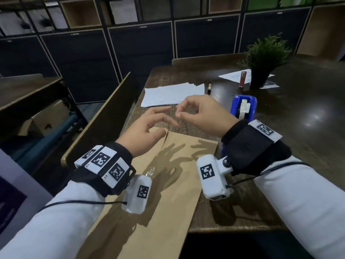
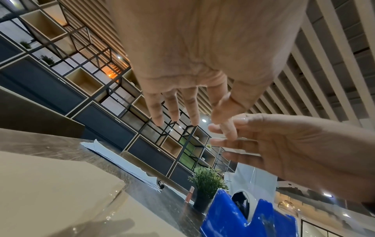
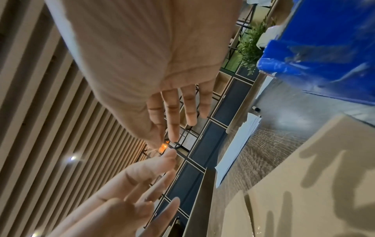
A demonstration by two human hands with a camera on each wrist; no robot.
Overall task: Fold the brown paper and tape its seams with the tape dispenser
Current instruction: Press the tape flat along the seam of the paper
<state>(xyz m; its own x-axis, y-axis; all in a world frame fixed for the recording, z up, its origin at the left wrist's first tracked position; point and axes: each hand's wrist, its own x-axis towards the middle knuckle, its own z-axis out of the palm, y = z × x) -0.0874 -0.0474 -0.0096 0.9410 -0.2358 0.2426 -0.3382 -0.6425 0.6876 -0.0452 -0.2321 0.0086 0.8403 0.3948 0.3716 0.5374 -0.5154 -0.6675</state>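
Observation:
The folded brown paper (image 1: 168,184) lies lengthwise on the dark table, its seam running from the far end toward me, with a glint of clear tape (image 1: 151,170) on it. Both hands hover above its far end. My right hand (image 1: 178,112) pinches a small strip of clear tape, barely visible, between thumb and index finger. My left hand (image 1: 165,124) has straight fingers, and its index fingertip (image 3: 169,154) meets the right fingertips. The blue tape dispenser (image 1: 242,107) stands just behind my right wrist, also seen as the dispenser (image 2: 243,221) in the left wrist view.
A stack of white sheets (image 1: 171,94) and a pen (image 1: 209,88) lie beyond the hands. A potted plant (image 1: 265,58) and a red tube (image 1: 242,79) stand at the back right. A wooden partition (image 1: 104,113) borders the table's left edge.

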